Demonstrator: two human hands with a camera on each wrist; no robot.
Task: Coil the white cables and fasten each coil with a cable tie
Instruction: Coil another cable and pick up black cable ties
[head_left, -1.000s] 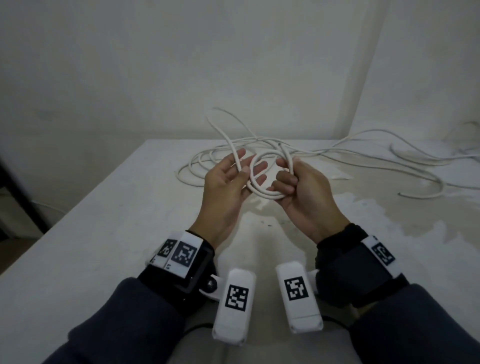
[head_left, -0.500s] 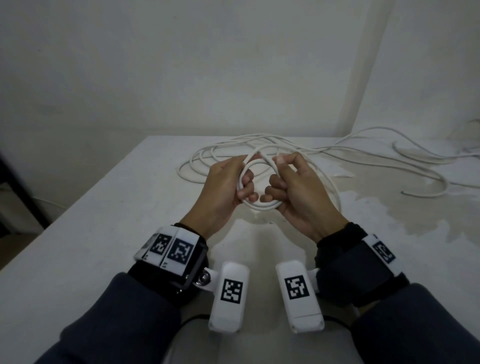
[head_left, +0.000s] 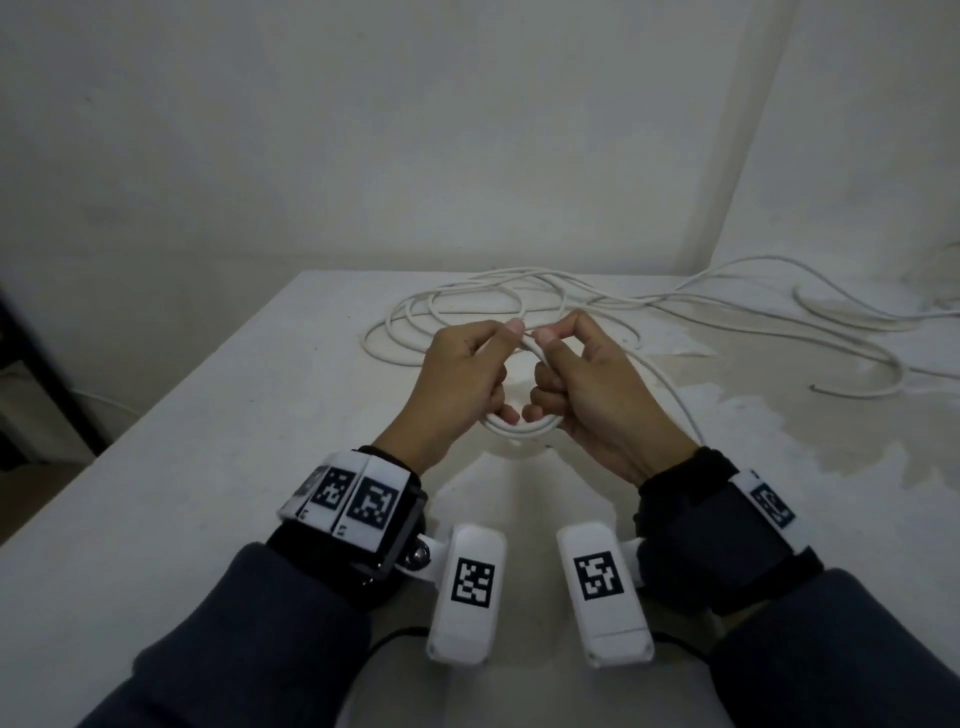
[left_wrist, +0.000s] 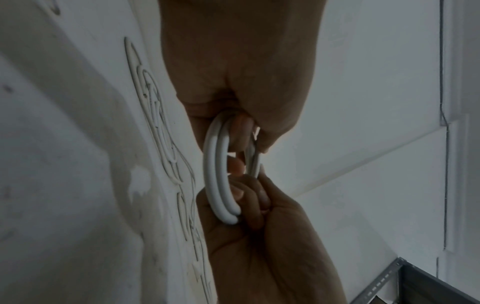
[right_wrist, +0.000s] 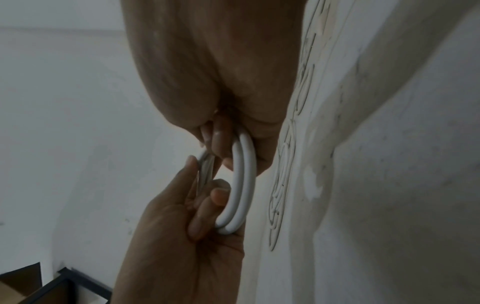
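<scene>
A small coil of white cable (head_left: 519, 428) of two or three turns hangs above the table (head_left: 208, 467), held between both hands. My left hand (head_left: 493, 369) grips its left side with fingers curled through the loop and the thumb on top. My right hand (head_left: 561, 374) grips the right side the same way, and the two thumbs nearly meet. The left wrist view shows the coil (left_wrist: 218, 174) edge-on between the hands, as does the right wrist view of the coil (right_wrist: 244, 185). A strand of cable (head_left: 670, 395) trails from my right hand. No cable tie shows.
Loose white cable (head_left: 467, 306) lies in wide loops on the table behind my hands. More cable (head_left: 852, 332) runs off to the right, over a stained patch. Walls stand close behind the table. A dark metal frame (left_wrist: 415, 288) is low in the left wrist view.
My left hand, spread inside the loop a second ago, has curled round the coil. Both thumbs came together on top, and the raised strand has been drawn down into the coil.
</scene>
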